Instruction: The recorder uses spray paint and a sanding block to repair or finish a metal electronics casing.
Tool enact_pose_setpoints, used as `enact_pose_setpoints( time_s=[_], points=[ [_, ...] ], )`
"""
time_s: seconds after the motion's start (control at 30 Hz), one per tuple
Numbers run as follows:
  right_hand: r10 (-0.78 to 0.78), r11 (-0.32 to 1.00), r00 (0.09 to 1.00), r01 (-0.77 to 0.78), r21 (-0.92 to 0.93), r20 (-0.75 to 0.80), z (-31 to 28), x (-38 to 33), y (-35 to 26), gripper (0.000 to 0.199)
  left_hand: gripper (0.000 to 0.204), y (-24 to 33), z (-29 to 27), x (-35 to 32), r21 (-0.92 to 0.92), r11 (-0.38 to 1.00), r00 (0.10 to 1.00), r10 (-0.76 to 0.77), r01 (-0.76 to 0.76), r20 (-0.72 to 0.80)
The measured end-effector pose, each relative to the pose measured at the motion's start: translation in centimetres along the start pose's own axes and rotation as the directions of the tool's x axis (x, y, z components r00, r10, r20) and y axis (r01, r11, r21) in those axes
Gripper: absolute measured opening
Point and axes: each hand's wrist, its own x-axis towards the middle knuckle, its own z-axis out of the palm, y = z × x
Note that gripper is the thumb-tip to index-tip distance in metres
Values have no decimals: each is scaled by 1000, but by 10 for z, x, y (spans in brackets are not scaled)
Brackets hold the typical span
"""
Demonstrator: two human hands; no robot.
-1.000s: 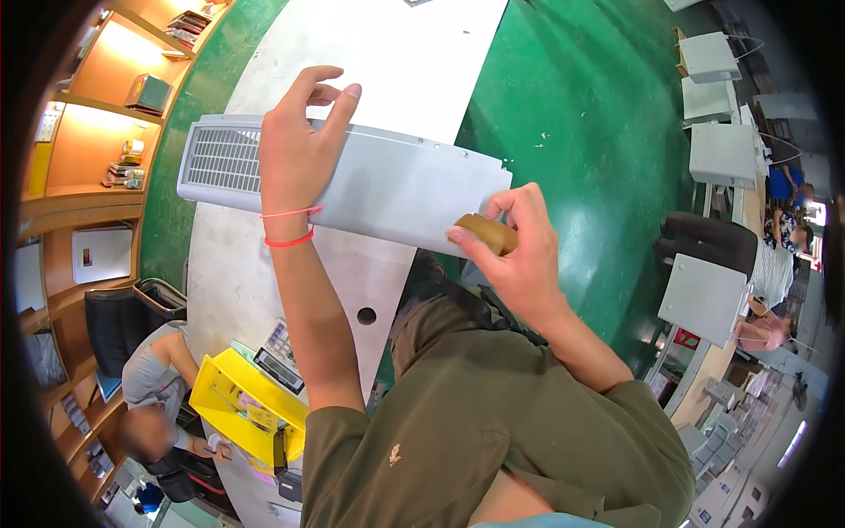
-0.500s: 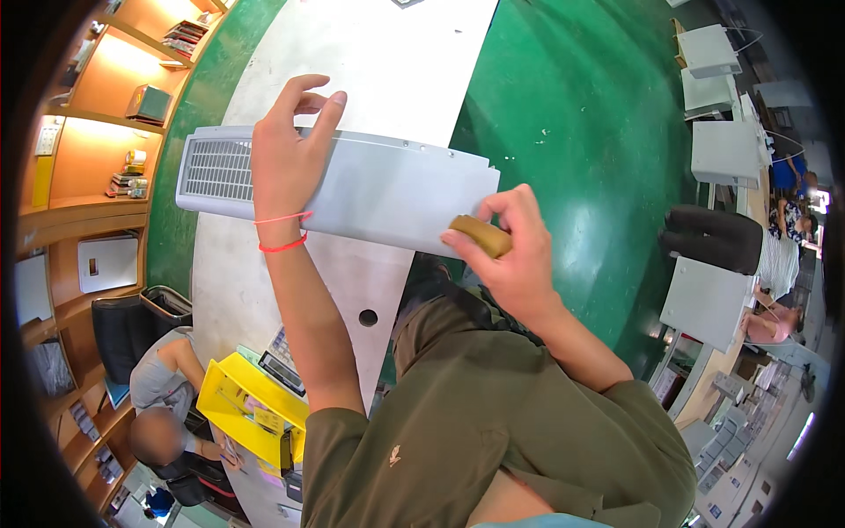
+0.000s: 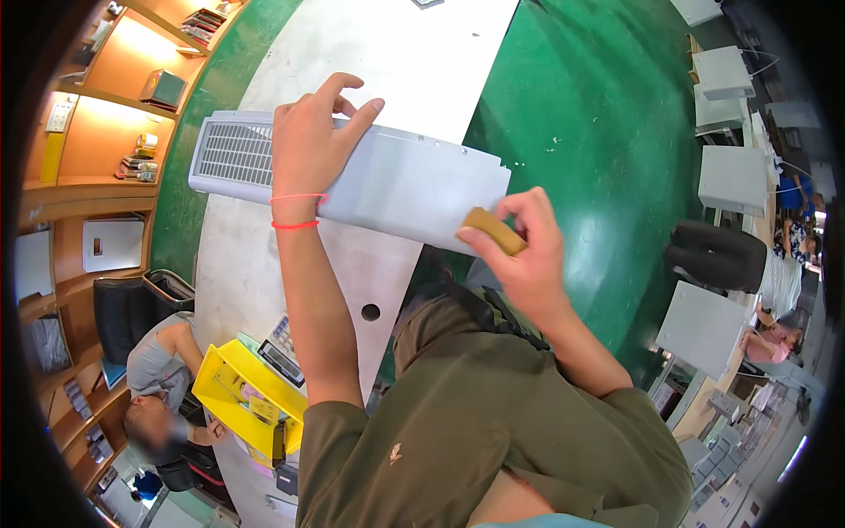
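A long pale grey plastic housing panel (image 3: 414, 180) with a slotted grille (image 3: 236, 153) at its left end lies crosswise over the white table (image 3: 290, 264). Its right end juts past the table edge. Across the panel, beside the grille, lies my left hand (image 3: 315, 141), fingers loosely bent past the far edge and thumb apart; its palm side is hidden. In my right hand (image 3: 532, 251) a small mustard-brown block (image 3: 495, 231) is pinched between thumb and fingers. The block sits at the panel's near right corner; whether it touches there is hard to tell.
A yellow bin (image 3: 231, 378) with papers and a calculator (image 3: 282, 359) stand on the table's near left. Behind them sits a person in a grey shirt (image 3: 163, 361). Wooden shelves (image 3: 97, 207) line the left; green floor (image 3: 581, 114) spreads right of the table.
In the picture, both hands, the panel and the surroundings have shifted slightly right. My right hand with the block sits a little lower against the panel's corner; the left hand's pose is nearly the same.
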Motion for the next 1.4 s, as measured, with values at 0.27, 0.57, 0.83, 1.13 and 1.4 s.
enact_pose_setpoints(
  time_s=[0.27, 0.57, 0.83, 1.13, 1.4],
  points=[
    [15, 999, 999, -14, 37, -28, 3, 0, 3, 39, 40, -4, 3, 1, 25, 1000, 1000, -9, 9, -16],
    [-63, 998, 998, 62, -30, -30, 10, 5, -3, 39, 39, -5, 3, 0, 52, 999, 1000, 3, -2, -18],
    [-59, 998, 998, 58, -20, -33, 10, 8, -7, 40, 38, -7, 4, 0, 53, 998, 999, 22, -19, -47],
    [-64, 997, 997, 62, -49, -38, 10, 11, -6, 41, 46, -6, 1, 0, 68, 997, 999, -32, 31, 18],
    [-68, 996, 997, 67, -55, -31, 10, 14, -9, 41, 46, -4, 2, -1, 50, 998, 999, -37, 37, 14]
  ],
)
